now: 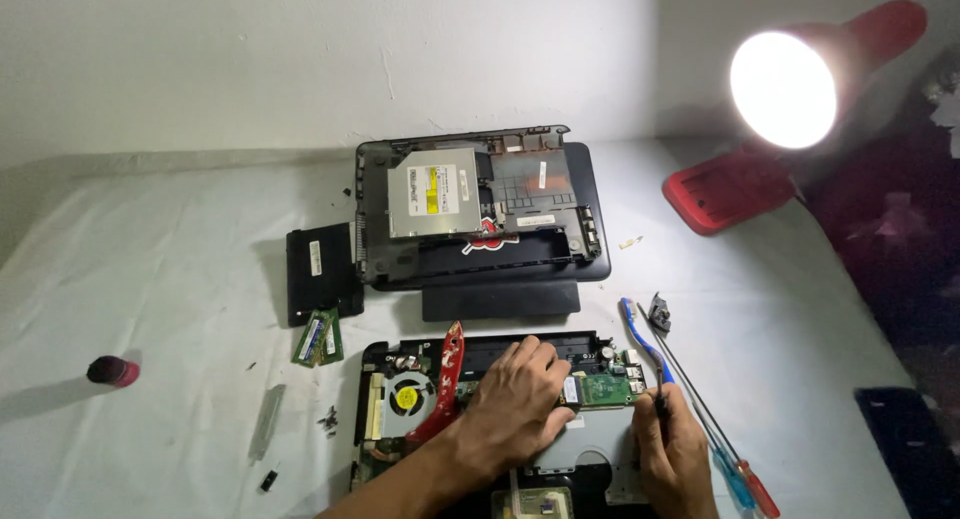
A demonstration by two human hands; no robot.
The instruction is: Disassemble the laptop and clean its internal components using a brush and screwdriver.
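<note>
A white rectangular label with a yellow patch (432, 192) sits on the silver optical drive (436, 193) in the upturned laptop base. A slim white sticker (315, 258) runs down the black hard drive (322, 275) to its left. A small white label (570, 390) marks the green board.

Both the left hand (515, 399) and right hand (670, 449) are bare, forearms unsleeved.

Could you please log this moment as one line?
left hand: pressing opened laptop base | right hand: gripping screwdriver | lamp: on
</note>
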